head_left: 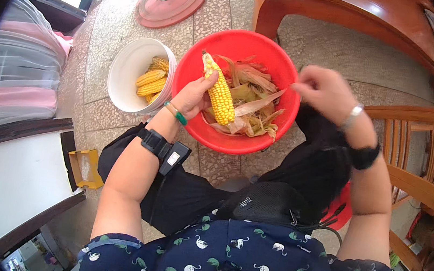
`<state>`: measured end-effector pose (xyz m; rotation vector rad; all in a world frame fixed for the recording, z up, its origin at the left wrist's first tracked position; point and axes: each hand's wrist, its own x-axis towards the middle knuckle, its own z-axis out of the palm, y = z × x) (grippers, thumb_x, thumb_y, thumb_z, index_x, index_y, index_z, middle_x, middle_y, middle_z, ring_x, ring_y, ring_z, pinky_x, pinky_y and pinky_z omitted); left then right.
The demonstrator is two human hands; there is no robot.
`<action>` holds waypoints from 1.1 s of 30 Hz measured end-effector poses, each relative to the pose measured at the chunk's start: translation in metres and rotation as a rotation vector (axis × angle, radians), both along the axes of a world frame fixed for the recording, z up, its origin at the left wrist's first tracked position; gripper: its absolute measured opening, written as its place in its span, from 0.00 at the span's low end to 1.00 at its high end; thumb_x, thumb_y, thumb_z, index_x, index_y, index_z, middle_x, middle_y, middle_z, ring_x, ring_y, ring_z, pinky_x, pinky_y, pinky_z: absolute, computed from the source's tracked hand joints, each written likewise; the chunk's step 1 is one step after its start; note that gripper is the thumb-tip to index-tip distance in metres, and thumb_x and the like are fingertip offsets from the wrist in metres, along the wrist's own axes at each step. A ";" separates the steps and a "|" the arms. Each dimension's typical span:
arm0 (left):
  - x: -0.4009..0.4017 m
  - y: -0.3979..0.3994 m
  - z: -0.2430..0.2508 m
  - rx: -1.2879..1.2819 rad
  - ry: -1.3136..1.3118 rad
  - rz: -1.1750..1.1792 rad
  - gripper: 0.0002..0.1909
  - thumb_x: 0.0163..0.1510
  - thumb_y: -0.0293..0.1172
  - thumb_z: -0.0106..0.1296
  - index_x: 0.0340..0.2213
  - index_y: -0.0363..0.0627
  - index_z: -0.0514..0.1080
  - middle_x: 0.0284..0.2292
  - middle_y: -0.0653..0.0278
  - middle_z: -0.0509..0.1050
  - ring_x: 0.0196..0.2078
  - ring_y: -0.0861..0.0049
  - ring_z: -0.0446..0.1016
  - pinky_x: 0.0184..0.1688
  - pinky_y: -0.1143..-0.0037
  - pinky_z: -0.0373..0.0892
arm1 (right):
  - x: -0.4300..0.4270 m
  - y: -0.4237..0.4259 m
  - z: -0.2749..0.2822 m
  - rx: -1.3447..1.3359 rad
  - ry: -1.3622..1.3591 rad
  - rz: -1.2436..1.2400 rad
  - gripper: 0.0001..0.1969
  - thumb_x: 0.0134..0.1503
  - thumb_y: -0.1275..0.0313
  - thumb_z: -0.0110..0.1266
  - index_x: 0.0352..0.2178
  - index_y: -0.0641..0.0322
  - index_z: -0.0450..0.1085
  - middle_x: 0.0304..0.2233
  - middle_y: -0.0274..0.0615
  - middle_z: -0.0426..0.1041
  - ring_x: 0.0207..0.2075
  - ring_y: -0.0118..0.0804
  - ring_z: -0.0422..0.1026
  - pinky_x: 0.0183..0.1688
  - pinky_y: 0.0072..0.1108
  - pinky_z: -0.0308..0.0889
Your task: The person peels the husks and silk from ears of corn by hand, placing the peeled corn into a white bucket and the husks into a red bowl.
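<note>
My left hand (pixel 195 96) grips a husked ear of yellow corn (pixel 221 97), its narrow silky end pointing up and away from me. The ear is over a red plastic basin (pixel 227 147), which holds a heap of dry corn husks (pixel 251 85). At the basin's right rim is my right hand (pixel 322 89), blurred, with its fingers curled. The tip of a pale husk strip (pixel 259 103) reaches up to its fingertips; whether they pinch it is unclear. Left of the basin, a white plastic bucket (pixel 120 79) contains several husked ears of corn (pixel 152 81).
A round red stand base (pixel 176 2) with a pole stands on the terrazzo floor (pixel 114 41) beyond the bucket. A wooden table (pixel 273 10) is at the upper right, with a wooden chair (pixel 418 113) on the right. A small yellow box (pixel 87 168) lies near my left knee.
</note>
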<state>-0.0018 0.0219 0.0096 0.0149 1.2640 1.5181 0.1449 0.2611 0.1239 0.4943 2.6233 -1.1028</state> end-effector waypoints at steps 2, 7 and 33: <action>0.001 0.003 0.006 0.007 -0.040 0.011 0.20 0.54 0.46 0.41 0.41 0.42 0.63 0.37 0.65 0.68 0.39 0.75 0.69 0.42 0.71 0.67 | 0.037 0.026 0.013 -0.065 0.271 -0.143 0.18 0.45 0.70 0.53 0.40 0.61 0.64 0.36 0.38 0.69 0.38 0.32 0.68 0.39 0.22 0.63; 0.001 0.001 -0.005 0.072 -0.177 0.062 0.19 0.55 0.45 0.39 0.38 0.41 0.64 0.32 0.61 0.70 0.35 0.72 0.71 0.38 0.72 0.68 | 0.155 0.076 -0.012 -0.674 0.433 -0.886 0.15 0.51 0.67 0.47 0.41 0.59 0.60 0.34 0.36 0.67 0.38 0.30 0.67 0.40 0.24 0.64; 0.023 -0.031 0.016 -0.051 -0.106 0.182 0.20 0.54 0.46 0.39 0.35 0.39 0.65 0.28 0.58 0.71 0.29 0.72 0.72 0.33 0.75 0.70 | 0.250 -0.067 -0.175 -0.929 -0.586 -0.944 0.15 0.53 0.60 0.43 0.31 0.64 0.65 0.28 0.40 0.66 0.28 0.32 0.65 0.32 0.22 0.60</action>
